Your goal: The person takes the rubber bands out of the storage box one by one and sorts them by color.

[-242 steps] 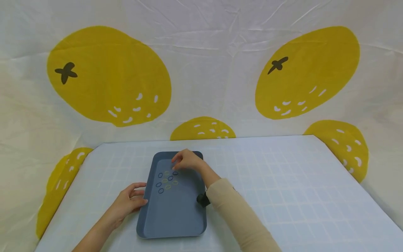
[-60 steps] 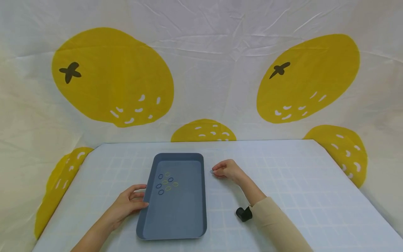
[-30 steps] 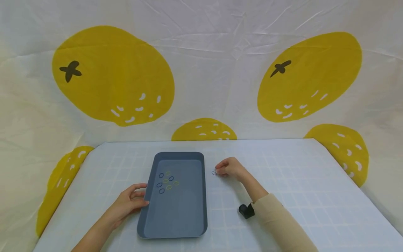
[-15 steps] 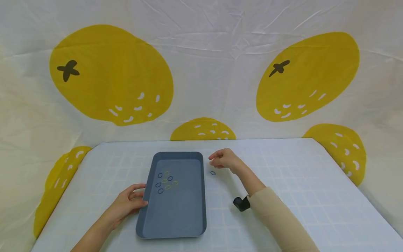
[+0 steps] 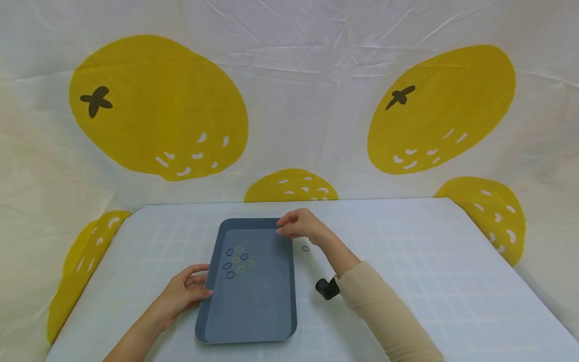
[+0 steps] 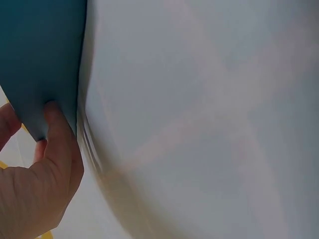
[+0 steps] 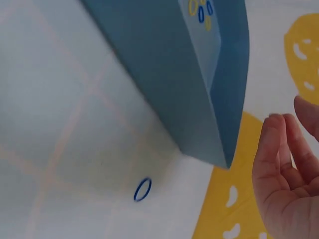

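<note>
Left hand: the left hand (image 5: 183, 294) rests against the left rim of the shallow rectangular blue-grey plastic tray (image 5: 253, 322), near its front half; the thumb lies along the tray's edge and the fingers are only gently bent. In the left wrist view the fingers (image 6: 57, 134) press on the tray's outer wall (image 6: 40, 59).

Right hand: the right hand (image 5: 300, 225) hovers over the tray's far right corner, fingers loosely bent and drawn toward the thumb, with nothing held between them. The right wrist view shows the fingers (image 7: 279, 164) relaxed and empty, apart from the tray's corner (image 7: 219, 129).

Loose ring: one small dark blue rubber ring (image 5: 305, 248) lies flat on the pale blue gridded tablecloth (image 5: 407, 261), just beside the tray's right rim and just nearer the person than the right hand, not touching it. The same ring (image 7: 142, 189) shows in the right wrist view, on the cloth close to the tray's corner.

Rings in the tray: a small cluster of dark blue and yellow-green rubber rings (image 5: 238, 261) lies on the tray floor in its far half, between the two hands, apart from both.

Backdrop: a white cloth printed with large yellow lemons (image 5: 289, 100) hangs behind the table.
</note>
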A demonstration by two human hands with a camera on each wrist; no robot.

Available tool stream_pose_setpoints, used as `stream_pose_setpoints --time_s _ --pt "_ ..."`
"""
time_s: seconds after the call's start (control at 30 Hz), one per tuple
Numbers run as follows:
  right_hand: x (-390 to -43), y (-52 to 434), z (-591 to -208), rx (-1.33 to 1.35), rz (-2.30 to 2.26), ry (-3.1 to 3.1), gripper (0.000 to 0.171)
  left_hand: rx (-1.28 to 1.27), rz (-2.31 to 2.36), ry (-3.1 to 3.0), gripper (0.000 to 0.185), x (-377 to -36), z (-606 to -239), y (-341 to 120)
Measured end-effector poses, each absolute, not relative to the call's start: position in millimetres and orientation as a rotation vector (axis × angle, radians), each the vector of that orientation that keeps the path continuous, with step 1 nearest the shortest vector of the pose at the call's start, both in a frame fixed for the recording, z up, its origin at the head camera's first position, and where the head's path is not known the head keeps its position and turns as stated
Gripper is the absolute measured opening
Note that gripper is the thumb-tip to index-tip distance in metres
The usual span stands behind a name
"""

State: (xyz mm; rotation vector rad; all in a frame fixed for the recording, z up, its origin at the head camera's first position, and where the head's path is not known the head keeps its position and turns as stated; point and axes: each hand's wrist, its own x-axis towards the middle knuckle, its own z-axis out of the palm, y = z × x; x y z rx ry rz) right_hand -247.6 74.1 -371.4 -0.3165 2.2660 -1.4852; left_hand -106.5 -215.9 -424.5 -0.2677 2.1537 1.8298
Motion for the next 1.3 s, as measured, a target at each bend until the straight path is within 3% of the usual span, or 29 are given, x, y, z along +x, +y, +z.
stream_pose_setpoints --time_s 0.23,0.63,1.3 --pt "-241.8 51.0 -372.8 -0.407 -1.476 2.23 0.029 -0.288 1.814 2.164 0.071 -103.8 -427.5 -217.9" --pt "-237.9 23.0 -377.4 -0.462 -1.52 2.167 0.025 -0.295 1.807 2.17 0.072 -107.3 -425.3 -217.3" --pt "-226.6 -1.9 -401.0 -0.346 -1.401 2.209 0.015 -0.281 1.818 2.156 0.073 -107.0 -426.9 -217.9"
